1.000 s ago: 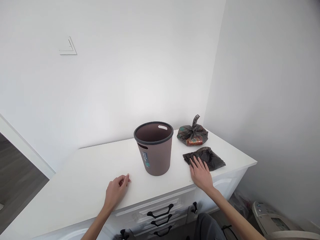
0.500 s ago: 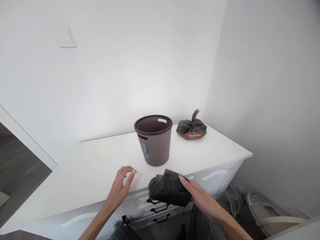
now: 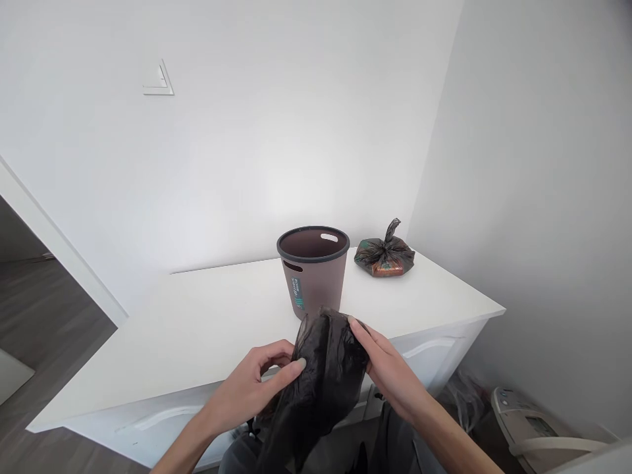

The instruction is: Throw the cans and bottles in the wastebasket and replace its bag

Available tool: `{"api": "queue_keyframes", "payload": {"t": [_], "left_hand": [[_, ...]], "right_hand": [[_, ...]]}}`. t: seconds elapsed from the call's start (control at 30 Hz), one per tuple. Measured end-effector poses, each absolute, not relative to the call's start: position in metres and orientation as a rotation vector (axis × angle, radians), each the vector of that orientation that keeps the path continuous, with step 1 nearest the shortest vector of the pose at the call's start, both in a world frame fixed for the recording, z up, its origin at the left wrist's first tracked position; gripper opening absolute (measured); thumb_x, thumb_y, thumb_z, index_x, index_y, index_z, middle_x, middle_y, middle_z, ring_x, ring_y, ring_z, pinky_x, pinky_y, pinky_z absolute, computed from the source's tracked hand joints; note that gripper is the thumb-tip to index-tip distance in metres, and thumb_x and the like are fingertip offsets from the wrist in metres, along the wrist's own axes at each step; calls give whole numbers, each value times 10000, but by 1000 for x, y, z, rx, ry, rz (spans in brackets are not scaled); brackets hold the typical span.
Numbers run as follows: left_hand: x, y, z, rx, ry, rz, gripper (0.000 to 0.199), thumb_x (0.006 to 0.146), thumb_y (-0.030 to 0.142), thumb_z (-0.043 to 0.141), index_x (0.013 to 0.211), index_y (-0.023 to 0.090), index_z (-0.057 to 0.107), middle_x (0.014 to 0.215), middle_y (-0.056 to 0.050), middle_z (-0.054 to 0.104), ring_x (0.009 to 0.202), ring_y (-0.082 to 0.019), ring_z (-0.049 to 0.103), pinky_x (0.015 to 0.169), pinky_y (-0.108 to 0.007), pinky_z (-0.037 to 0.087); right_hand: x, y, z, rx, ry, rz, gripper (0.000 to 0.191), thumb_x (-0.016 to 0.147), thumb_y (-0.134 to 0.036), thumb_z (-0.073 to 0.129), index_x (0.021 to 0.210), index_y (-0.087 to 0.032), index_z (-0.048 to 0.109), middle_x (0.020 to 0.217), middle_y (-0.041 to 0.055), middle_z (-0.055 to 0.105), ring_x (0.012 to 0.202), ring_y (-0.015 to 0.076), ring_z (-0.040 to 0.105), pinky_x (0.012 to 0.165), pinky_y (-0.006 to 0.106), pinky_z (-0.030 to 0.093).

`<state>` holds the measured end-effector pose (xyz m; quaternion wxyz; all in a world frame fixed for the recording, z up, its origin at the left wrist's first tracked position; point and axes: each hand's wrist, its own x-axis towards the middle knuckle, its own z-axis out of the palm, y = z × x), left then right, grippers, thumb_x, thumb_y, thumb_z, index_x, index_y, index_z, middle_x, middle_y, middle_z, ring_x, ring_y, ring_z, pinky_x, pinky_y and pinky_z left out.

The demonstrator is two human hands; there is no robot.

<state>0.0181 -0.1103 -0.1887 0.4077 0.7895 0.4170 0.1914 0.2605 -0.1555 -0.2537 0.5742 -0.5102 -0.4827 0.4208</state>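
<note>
A black plastic bag (image 3: 328,368), thin and partly unfolded, hangs between my hands in front of the cabinet's edge. My left hand (image 3: 261,382) pinches its left side between thumb and fingers. On the upper right edge of the bag, my right hand (image 3: 388,362) grips with the thumb on top. Just behind the bag stands a brown trash can (image 3: 318,283) with a dark rim, upright on the white top; the bag hides part of its base. I see handle slots near its rim and a teal label on its side.
A knotted dark bag with things in it (image 3: 385,258) sits on the white cabinet top (image 3: 217,316), right of the trash can. A wall switch (image 3: 160,82) is at the upper left. A beige appliance (image 3: 528,421) stands low at the right, near clear plastic (image 3: 464,398).
My left hand has moved right and taken hold of the black bag. The bag, a compact bundle before, now hangs longer and looser. The view has shifted slightly.
</note>
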Motion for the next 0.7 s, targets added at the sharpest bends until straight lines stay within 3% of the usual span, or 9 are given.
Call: {"api": "queue_keyframes", "payload": {"t": [0.17,0.33,0.43,0.53,0.7], "left_hand": [[22,-121,-191,1845,1195,777,389,925,614,545,845,239,610,783,3,637,748,-187,573,686,-280,452],[51,-145,-179,1783,1149,853,347,892,607,612,908,262,576,778,4,606,762,-189,572,664,-267,449],[57,-151,-175,1634,1008,799,403,861,634,651,885,255,516,801,12,573,758,-163,548,681,-247,461],[50,-146,-179,1402,888,743,502,805,690,685,967,261,480,853,12,581,730,-147,551,665,-244,469],[27,-138,-186,1358,955,772,458,828,617,717,1027,271,492,674,78,404,544,-92,339,551,-224,348]], "right_hand": [[238,-176,-243,-1345,-1157,574,498,948,-597,583,1319,-265,568,1374,105,609,1232,274,569,1054,428,481],[227,-198,-233,-1239,-1350,955,521,945,-617,581,1332,-268,564,1282,79,634,1168,253,590,1004,366,514],[231,-199,-227,-1160,-1337,1126,525,959,-653,534,1306,-268,617,1245,63,658,1160,250,591,1020,339,491],[239,-198,-226,-1079,-1333,1196,506,982,-662,484,1197,-248,679,1114,51,687,1016,230,600,935,314,502],[254,-195,-242,-1109,-1252,1138,474,979,-658,491,1066,-245,707,907,22,665,836,200,561,726,277,497]]}}
